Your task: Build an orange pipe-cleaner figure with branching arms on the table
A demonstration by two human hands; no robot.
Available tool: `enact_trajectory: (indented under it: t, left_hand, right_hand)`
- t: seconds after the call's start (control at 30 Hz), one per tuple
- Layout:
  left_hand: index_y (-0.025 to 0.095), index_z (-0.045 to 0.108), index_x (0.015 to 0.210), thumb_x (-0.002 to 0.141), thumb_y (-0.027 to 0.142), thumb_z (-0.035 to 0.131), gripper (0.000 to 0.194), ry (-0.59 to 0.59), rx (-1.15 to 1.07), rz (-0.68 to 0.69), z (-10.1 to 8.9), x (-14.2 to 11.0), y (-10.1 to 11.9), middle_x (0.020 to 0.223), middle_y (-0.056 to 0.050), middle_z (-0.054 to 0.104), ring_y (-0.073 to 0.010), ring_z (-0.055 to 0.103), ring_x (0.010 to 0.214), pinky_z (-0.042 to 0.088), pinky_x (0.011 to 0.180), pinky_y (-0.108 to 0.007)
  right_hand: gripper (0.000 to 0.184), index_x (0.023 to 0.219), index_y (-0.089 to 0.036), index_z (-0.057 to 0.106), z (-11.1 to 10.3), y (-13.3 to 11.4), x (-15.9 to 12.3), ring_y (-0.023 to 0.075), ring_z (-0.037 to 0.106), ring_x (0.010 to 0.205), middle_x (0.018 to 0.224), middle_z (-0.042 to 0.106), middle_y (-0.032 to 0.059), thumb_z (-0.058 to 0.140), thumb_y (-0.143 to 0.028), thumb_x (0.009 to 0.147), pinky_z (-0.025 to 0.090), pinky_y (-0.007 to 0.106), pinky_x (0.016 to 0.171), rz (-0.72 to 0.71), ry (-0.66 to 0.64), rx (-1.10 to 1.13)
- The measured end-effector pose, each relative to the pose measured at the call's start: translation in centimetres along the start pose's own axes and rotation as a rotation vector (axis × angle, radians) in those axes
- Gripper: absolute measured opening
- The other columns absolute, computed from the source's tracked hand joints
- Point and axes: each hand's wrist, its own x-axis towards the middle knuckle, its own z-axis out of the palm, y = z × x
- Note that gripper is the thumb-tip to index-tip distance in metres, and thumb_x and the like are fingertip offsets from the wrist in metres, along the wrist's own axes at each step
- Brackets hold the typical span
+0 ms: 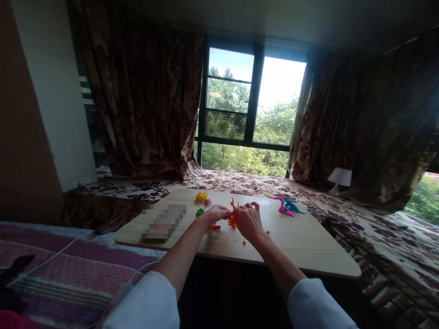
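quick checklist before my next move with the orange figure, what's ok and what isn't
1. Both hands at the spindly orange clay-like figure: ok, left hand and right hand meet there.
2. Firm pinch on it: cannot tell, fingers hide the contact.
3. Loose orange bits away from the arms: not ok, one small orange bit sits right beside the right forearm.
4. Crumpled yellow lump apart from the hands: ok, it lies towards the far edge of the pale wooden tabletop.
5. Bright pink figure and blue figure apart from the hands: ok, off to the right.
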Motion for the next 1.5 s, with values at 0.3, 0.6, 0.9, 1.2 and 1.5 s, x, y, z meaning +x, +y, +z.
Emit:
enact_trajectory:
  t: [0.3, 0.6, 0.9, 1.2, 1.5]
  left_hand:
    - [0.015, 0.063, 0.068, 0.054, 0.039, 0.063, 0.027, -0.021, -0.005, -0.009, -0.1, 0.7, -0.8, 0.082, -0.007, 0.067, -0.0213, 0.057, 0.087, 0.039, 0.059, -0.026]
    - [0.016, 0.065, 0.066, 0.052, 0.039, 0.067, 0.027, 0.021, 0.006, -0.025, 0.1, 0.3, -0.5, 0.076, -0.006, 0.067, -0.0209, 0.057, 0.083, 0.039, 0.059, -0.026]
    - [0.016, 0.066, 0.066, 0.051, 0.039, 0.068, 0.027, 0.015, -0.004, 0.019, 0.0, 1.1, -1.2, 0.07, -0.004, 0.065, -0.0183, 0.057, 0.075, 0.04, 0.061, -0.026]
    - [0.014, 0.066, 0.063, 0.052, 0.035, 0.066, 0.024, 0.018, -0.01, 0.082, -0.4, 1.4, -1.8, 0.066, -0.005, 0.063, -0.0153, 0.055, 0.068, 0.04, 0.062, -0.026]
    - [0.015, 0.064, 0.055, 0.048, 0.026, 0.069, 0.014, 0.171, -0.076, 0.071, -1.0, -0.1, -1.4, 0.058, -0.001, 0.061, -0.0157, 0.054, 0.066, 0.042, 0.063, -0.026]
  right_hand:
    - [0.018, 0.078, -0.022, 0.065, 0.0, -0.1, -0.1, 0.0193, 0.05, 0.084, 0.076, 0.066, 0.0042, 0.049, -0.03, 0.081, 0.015, 0.039, 0.09, 0.0, 0.023, 0.011]
    - [0.021, 0.075, -0.02, 0.064, -0.1, -0.2, 0.0, 0.0189, 0.051, 0.082, 0.074, 0.066, 0.0053, 0.044, -0.02, 0.082, 0.013, 0.039, 0.091, 0.007, 0.017, -0.014]
    - [0.019, 0.083, -0.023, 0.062, 0.1, -0.2, 0.1, 0.018, 0.052, 0.081, 0.073, 0.066, 0.0024, 0.044, -0.017, 0.081, 0.014, 0.037, 0.089, -0.005, 0.028, 0.034]
    - [0.022, 0.093, -0.023, 0.061, -1.8, -0.5, -0.5, 0.0189, 0.052, 0.083, 0.08, 0.067, 0.004, 0.044, -0.017, 0.081, 0.018, 0.036, 0.087, -0.021, 0.02, 0.039]
    - [0.024, 0.094, -0.024, 0.062, -4.7, 3.1, -3.7, 0.0176, 0.055, 0.084, 0.087, 0.067, 0.0011, 0.043, -0.02, 0.081, 0.026, 0.032, 0.086, 0.154, 0.187, 0.207]
